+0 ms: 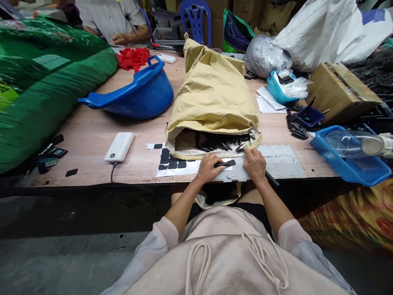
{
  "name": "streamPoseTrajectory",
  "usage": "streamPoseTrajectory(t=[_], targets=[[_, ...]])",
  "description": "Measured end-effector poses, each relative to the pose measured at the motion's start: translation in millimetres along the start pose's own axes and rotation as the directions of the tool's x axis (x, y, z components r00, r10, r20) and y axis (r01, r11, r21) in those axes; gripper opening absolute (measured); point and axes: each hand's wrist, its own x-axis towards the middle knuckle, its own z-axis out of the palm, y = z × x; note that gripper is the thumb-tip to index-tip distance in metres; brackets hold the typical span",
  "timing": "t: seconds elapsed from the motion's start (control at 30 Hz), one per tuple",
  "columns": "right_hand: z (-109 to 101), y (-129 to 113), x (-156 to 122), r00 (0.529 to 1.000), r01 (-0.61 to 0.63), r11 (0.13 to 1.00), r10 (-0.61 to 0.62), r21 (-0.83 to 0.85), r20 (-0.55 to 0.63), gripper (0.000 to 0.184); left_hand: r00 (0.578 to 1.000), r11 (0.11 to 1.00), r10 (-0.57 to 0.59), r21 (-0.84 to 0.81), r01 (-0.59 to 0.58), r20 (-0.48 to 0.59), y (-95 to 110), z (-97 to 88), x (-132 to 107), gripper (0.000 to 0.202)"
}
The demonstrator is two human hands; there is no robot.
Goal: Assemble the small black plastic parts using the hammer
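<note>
My left hand is closed on a slim black piece at the table's front edge. To its right, my right hand grips a black-handled tool, whose handle sticks out below the palm. A shiny metal end shows above the right fingers; its exact kind is unclear. Just behind both hands lies a yellow sack, its mouth facing me, with several black parts inside. Left of my left hand, a white sheet carries rows of black rounded-square stickers. A grey board lies under the right hand.
A blue basin and white power bank sit on the left, beside a large green sack. At right are a blue basket with a plastic bottle and a cardboard box. Another person sits across the table.
</note>
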Motion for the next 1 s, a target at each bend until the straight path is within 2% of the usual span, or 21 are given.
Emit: streamPoseTrajectory(t=[0.13, 0.23, 0.3, 0.33, 0.4, 0.43, 0.47, 0.5, 0.57, 0.6, 0.63, 0.67, 0.77, 0.83, 0.87, 0.93, 0.97, 1.0], targets=[[0.7, 0.3, -0.4, 1.0, 0.01, 1.0, -0.01, -0.01, -0.008, 0.038, 0.972, 0.977, 0.207, -0.023, -0.211, -0.111, 15.8, -0.4, -20.7, 0.021], [1.9, 0.1, -0.3, 1.0, 0.013, 1.0, -0.013, -0.004, -0.022, 0.037, 0.925, 0.922, 0.38, -0.083, -0.378, 0.003, 27.1, 12.4, -53.8, 0.024], [2.5, -0.2, 0.1, 1.0, 0.011, 1.0, -0.011, -0.006, -0.024, 0.036, 0.897, 0.899, 0.429, -0.144, -0.414, 0.102, 26.7, 27.5, -78.7, 0.025], [2.7, -0.4, 0.2, 1.0, 0.01, 1.0, -0.011, -0.01, -0.024, 0.036, 0.898, 0.904, 0.417, -0.169, -0.393, 0.141, 23.4, 35.8, -90.0, 0.026], [2.9, -0.6, 0.4, 1.0, 0.011, 1.0, -0.011, -0.017, -0.024, 0.036, 0.927, 0.946, 0.298, -0.204, -0.254, 0.228, 11.7, 51.3, -107.3, 0.027], [3.0, -0.6, 0.4, 1.0, 0.012, 1.0, -0.013, -0.018, -0.023, 0.036, 0.941, 0.972, 0.181, -0.197, -0.127, 0.285, 4.3, 57.7, -112.7, 0.027], [3.1, -0.6, 0.4, 1.0, 0.012, 1.0, -0.013, -0.018, -0.023, 0.036, 0.936, 0.986, 0.032, -0.165, 0.028, 0.349, -3.2, 62.9, -115.7, 0.028], [3.2, -0.6, 0.5, 1.0, 0.012, 1.0, -0.012, -0.016, -0.024, 0.036, 0.902, 0.976, -0.133, -0.106, 0.192, 0.412, -10.1, 66.7, -116.7, 0.03], [3.4, -0.6, 0.6, 1.0, 0.01, 1.0, -0.01, -0.01, -0.022, 0.035, 0.773, 0.897, -0.403, 0.044, 0.439, 0.489, -20.7, 71.2, -114.4, 0.036], [3.6, -0.6, 0.8, 1.0, 0.008, 1.0, -0.008, -0.007, -0.021, 0.035, 0.719, 0.859, -0.48, 0.104, 0.501, 0.503, -24.0, 72.4, -112.2, 0.039], [3.7, -0.6, 0.9, 1.0, 0.007, 1.0, -0.007, -0.006, -0.02, 0.035, 0.687, 0.837, -0.52, 0.142, 0.528, 0.508, -26.0, 73.1, -110.1, 0.041], [3.8, -0.6, 1.1, 1.0, 0.005, 1.0, -0.005, -0.007, -0.018, 0.035, 0.676, 0.83, -0.535, 0.164, 0.534, 0.507, -26.8, 73.8, -108.4, 0.042], [4.0, -0.6, 1.4, 1.0, 0.005, 1.0, -0.005, -0.009, -0.016, 0.034, 0.688, 0.845, -0.52, 0.185, 0.502, 0.506, -24.1, 74.7, -108.4, 0.045], [4.1, -0.5, 1.3, 1.0, 0.01, 1.0, -0.01, -0.01, -0.018, 0.035, 0.737, 0.892, -0.438, 0.148, 0.428, 0.514, -18.7, 72.3, -111.3, 0.043], [4.2, -0.4, 1.3, 1.0, 0.013, 1.0, -0.013, -0.012, -0.02, 0.035, 0.785, 0.933, -0.347, 0.103, 0.346, 0.512, -14.9, 69.2, -112.5, 0.039], [4.4, -0.4, 1.2, 0.999, 0.017, 1.0, -0.018, -0.021, -0.027, 0.035, 0.889, 0.997, -0.064, -0.013, 0.079, 0.454, -5.4, 58.2, -111.1, 0.028], [4.6, -0.3, 1.1, 0.999, 0.019, 0.999, -0.02, -0.025, -0.029, 0.035, 0.918, 0.996, 0.092, -0.056, -0.076, 0.385, -0.3, 50.2, -107.2, 0.025], [4.7, -0.3, 1.0, 0.999, 0.02, 0.999, -0.021, -0.029, -0.031, 0.036, 0.93, 0.975, 0.224, -0.072, -0.212, 0.293, 4.1, 40.5, -100.7, 0.024]])
